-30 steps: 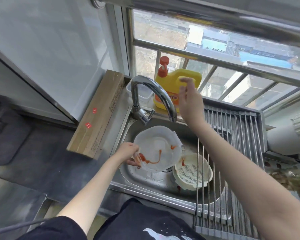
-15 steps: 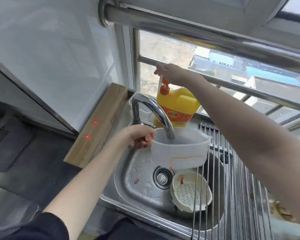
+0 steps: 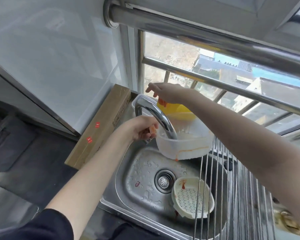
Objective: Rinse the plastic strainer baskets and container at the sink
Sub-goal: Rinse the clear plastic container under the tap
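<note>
My left hand (image 3: 142, 129) grips the rim of a translucent white plastic container (image 3: 185, 146), streaked with red sauce, and holds it upright over the sink with the faucet spout (image 3: 156, 115) dipping into it. My right hand (image 3: 166, 91) rests palm down on the red pump top of a yellow detergent bottle (image 3: 178, 110) behind the faucet, fingers spread. A cream strainer basket (image 3: 192, 198) with red smears lies in the steel sink (image 3: 140, 172), right of the drain and partly under the rack.
A wire drying rack (image 3: 241, 196) covers the sink's right side. A long cardboard box (image 3: 100, 125) leans along the left counter edge. A clear tub (image 3: 135, 101) sits behind the faucet. Window bars (image 3: 215, 80) run close behind the bottle.
My left hand lifted the container from the sink bottom up under the spout. My right hand came down from the window bar onto the detergent bottle's pump.
</note>
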